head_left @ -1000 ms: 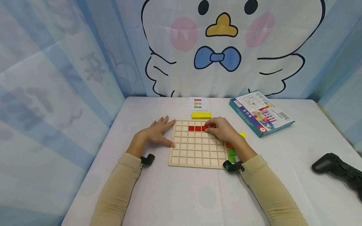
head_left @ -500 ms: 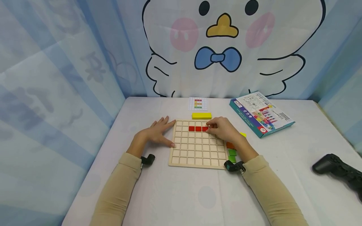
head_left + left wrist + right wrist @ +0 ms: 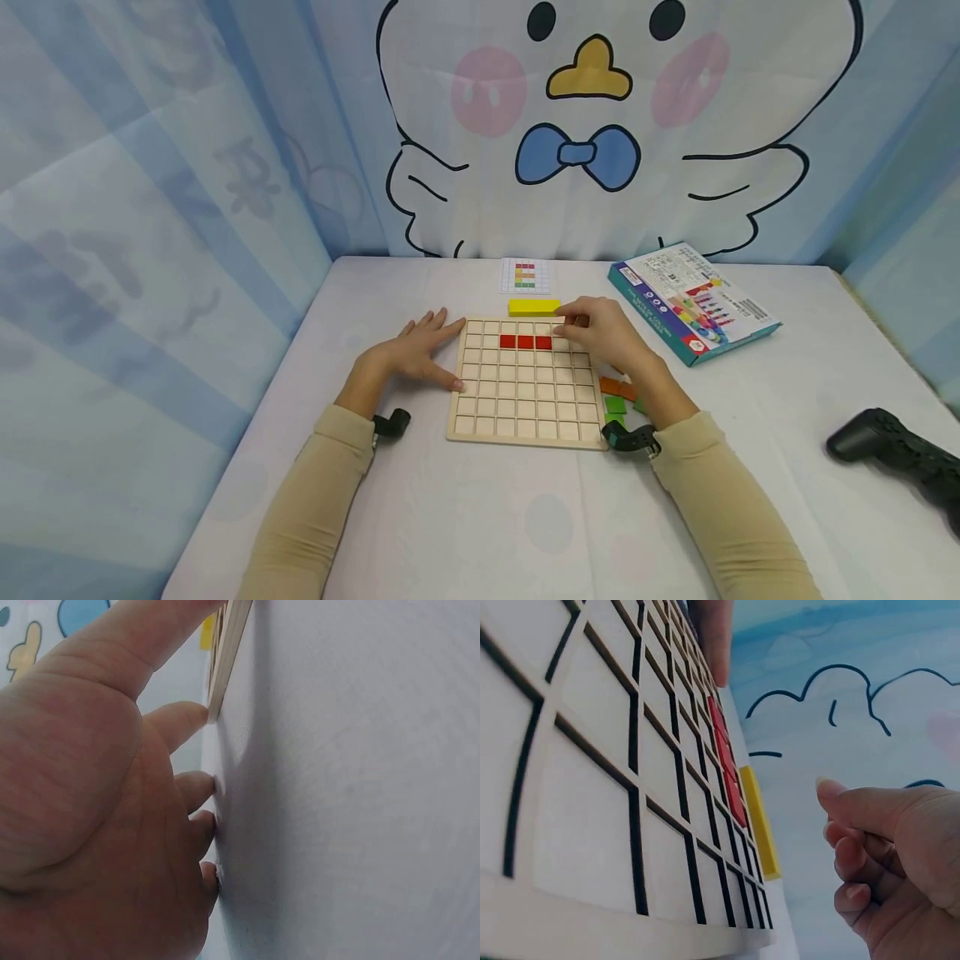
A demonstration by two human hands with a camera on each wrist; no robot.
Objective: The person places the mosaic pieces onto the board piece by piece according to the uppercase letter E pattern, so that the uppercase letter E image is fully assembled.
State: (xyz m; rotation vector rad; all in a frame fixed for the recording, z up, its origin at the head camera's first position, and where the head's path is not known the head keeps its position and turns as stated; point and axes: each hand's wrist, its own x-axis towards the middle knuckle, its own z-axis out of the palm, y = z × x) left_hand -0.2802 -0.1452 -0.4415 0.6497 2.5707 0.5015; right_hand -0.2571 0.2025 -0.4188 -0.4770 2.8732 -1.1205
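A wooden grid board (image 3: 517, 410) lies on the white table in the head view. Three red square tiles (image 3: 526, 342) sit side by side in a row near its far edge. My left hand (image 3: 407, 352) is spread at the board's left side, its thumb and index finger touching the frame. Just right of the red tiles, my right hand (image 3: 603, 335) hovers over the board's far right corner. In the right wrist view its fingers (image 3: 853, 859) are loosely bent, with nothing between them and the thumb.
Orange tiles (image 3: 617, 387) and green tiles (image 3: 615, 405) lie off the board's right edge, partly behind my right wrist. Beyond the board are a yellow bar (image 3: 534, 308) and a pattern card (image 3: 525, 276). A teal box (image 3: 693, 302) stands back right; a black game controller (image 3: 896, 457) lies far right.
My right hand has come away from the rightmost red tile, moving slightly right and back. That tile now shows whole in its cell. My left hand has stayed put.
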